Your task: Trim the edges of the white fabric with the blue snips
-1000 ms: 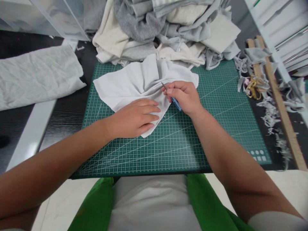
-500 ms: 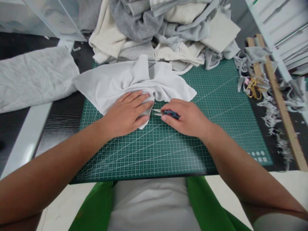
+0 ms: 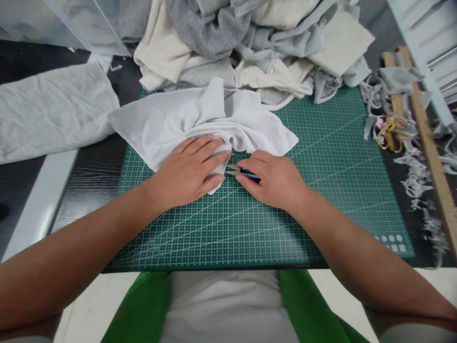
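Observation:
A white piece of fabric [image 3: 150, 124] lies bunched on the green cutting mat [image 3: 200, 238]. My left hand [image 3: 191, 171] rests flat on its near part, fingers stretched out and slightly spread, pressing the cloth to the mat. My right hand [image 3: 274, 181] is closed around a pair of thread snips [image 3: 246, 172] with dark blue handles. Their blades are parted and point left, with the tips at the fabric's edge beside my left fingertips. Whether the tips touch the cloth, I cannot tell.
Behind the fabric rises a heap of grey and cream cloth [image 3: 210, 33]. A folded grey cloth [image 3: 53, 109] lies at left, below a clear plastic bin [image 3: 85, 24]. At right are gold-handled scissors [image 3: 391, 136], wooden rulers [image 3: 428, 143] and thread scraps [image 3: 414, 176].
My right hand has moved slightly left, bringing the snips' blades to the fabric's edge. My left hand stays flat on the cloth. The view has shifted a little.

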Demonstrator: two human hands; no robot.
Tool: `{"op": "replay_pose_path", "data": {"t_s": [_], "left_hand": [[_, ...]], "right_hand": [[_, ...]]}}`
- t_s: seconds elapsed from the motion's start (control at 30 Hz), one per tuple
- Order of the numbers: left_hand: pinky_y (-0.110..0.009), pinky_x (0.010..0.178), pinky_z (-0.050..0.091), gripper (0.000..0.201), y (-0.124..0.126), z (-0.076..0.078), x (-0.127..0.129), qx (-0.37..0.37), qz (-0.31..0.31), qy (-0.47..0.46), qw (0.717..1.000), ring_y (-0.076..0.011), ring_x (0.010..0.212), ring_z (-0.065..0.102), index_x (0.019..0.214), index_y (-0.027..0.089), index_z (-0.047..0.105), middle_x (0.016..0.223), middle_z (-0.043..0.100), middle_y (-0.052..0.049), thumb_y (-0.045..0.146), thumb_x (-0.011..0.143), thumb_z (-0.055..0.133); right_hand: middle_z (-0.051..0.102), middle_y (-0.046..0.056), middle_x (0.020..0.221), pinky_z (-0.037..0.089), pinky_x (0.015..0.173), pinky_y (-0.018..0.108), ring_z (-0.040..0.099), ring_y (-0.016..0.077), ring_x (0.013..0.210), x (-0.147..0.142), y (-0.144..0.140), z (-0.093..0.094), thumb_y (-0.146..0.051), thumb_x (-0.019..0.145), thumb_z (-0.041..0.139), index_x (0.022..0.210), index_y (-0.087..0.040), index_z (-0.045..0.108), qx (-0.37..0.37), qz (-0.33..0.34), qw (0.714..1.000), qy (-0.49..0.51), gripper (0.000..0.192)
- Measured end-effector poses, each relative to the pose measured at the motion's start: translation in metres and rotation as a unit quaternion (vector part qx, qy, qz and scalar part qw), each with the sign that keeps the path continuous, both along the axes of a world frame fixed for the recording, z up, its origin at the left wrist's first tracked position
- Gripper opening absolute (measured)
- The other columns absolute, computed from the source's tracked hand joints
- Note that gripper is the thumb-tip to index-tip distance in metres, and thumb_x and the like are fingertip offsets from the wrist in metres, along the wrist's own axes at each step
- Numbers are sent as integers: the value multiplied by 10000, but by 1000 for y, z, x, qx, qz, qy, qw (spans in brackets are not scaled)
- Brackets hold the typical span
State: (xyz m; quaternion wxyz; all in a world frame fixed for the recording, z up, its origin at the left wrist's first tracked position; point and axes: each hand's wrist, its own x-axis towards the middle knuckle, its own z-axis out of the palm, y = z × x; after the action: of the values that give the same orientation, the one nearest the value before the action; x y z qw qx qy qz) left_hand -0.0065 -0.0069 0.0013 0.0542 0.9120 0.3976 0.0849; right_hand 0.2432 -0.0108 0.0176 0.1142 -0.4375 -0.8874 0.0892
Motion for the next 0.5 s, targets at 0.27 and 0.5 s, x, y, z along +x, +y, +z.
{"op": "replay_pose_path", "data": {"t_s": [0.27, 0.5], "left_hand": [[-565, 1270, 301, 539, -1, 1, 1, 2, -1, -6, 1000, -352, 1536, 347, 1535, 190, 482, 1644, 402, -134, 430, 1054, 444], [-560, 1273, 295, 539, -1, 1, 0, -1, -1, -6, 1000, -345, 1540, 341, 1531, 191, 485, 1647, 397, -131, 437, 1054, 442]], "right_hand": [[751, 85, 1003, 385, 609, 334, 651, 209, 777, -5, -2, 3, -422, 1005, 521, 1109, -215, 781, 4, -20, 999, -26, 348], [756, 79, 1000, 412, 638, 340, 666, 216, 805, -6, -3, 2, -414, 995, 547, 1096, -211, 781, -7, -33, 999, -19, 326]]}}
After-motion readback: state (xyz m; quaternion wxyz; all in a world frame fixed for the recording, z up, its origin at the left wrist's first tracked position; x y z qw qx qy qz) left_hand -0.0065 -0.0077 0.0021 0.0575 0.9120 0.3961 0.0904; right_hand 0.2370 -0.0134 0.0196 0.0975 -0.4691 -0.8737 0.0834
